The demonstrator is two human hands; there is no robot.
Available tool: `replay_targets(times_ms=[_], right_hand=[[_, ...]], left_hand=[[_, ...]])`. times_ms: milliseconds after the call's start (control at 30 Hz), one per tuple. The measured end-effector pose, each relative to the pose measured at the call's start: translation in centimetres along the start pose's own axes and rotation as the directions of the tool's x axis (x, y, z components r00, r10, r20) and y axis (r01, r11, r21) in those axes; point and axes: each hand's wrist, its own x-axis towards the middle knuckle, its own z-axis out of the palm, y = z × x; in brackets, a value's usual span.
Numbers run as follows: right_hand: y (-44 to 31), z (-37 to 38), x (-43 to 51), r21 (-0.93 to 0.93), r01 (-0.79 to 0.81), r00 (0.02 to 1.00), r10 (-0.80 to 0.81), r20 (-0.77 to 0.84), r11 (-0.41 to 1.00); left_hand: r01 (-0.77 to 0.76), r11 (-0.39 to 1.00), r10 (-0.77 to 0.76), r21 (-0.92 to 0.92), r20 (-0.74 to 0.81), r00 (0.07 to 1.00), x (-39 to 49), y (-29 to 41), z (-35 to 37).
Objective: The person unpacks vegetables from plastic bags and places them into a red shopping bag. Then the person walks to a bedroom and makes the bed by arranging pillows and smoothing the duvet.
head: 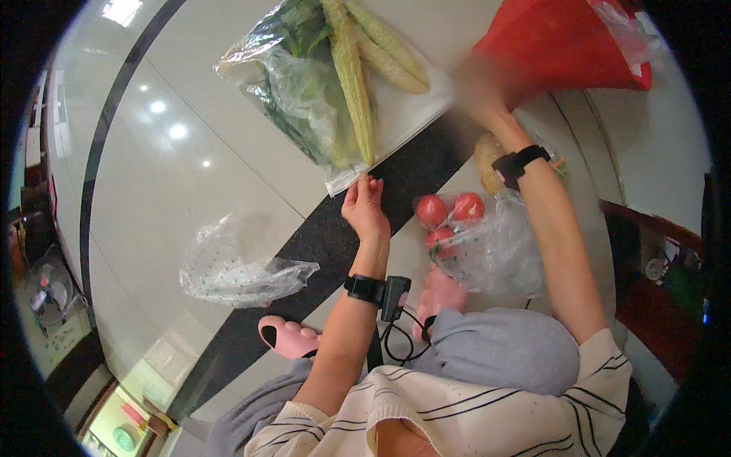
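Observation:
My left hand (365, 205) pinches the near corner of a large clear plastic bag (338, 180) lying flat on the floor. Leafy greens (305, 85) show through its film. A long, pale green ridged gourd (353, 91) lies lengthwise on it, with more pale gourds (394, 63) just to the right. Reaching forward, my right hand (485, 100) is blurred at the near left edge of a red bag (562, 43). Its fingers and anything in them cannot be made out. Below my right wrist rests a yellowish-brown bagged item (487, 163), partly covered by the arm.
Red tomatoes (432, 210) sit in a thin clear bag (497, 251) by my right forearm. A crumpled, green-dotted plastic bag (245, 280) lies at left on the tiles. Pink slippers (294, 337) are near my legs. A cable (388, 343) hangs from the left wrist device.

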Motion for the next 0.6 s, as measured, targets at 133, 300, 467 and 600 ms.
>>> replay_targets(times_ms=[133, 300, 467, 600], right_hand=[[-0.4, -0.4, 0.3, -0.005, -0.058, 0.996, 0.058, 0.069, 0.998], [-0.8, -1.1, -0.6, -0.075, -0.109, 0.973, 0.122, 0.196, 0.991], [0.8, -0.7, 0.9, 0.457, -0.194, 0.975, 0.12, 0.186, 0.868], [-1.9, 0.7, 2.2, 0.579, -0.313, 0.941, 0.162, 0.298, 0.753]], left_hand=[[-0.041, 0.997, 0.044, 0.067, -0.038, 0.998, 0.0, 2.1, -2.5], [-0.057, 0.987, 0.055, 0.147, 0.022, 0.998, -0.3, 2.5, -4.2], [-0.142, 0.94, 0.145, 0.31, 0.014, 0.989, 0.7, 5.4, -4.4], [-0.211, 0.813, 0.178, 0.543, 0.114, 0.977, 7.3, 10.8, -2.3]])
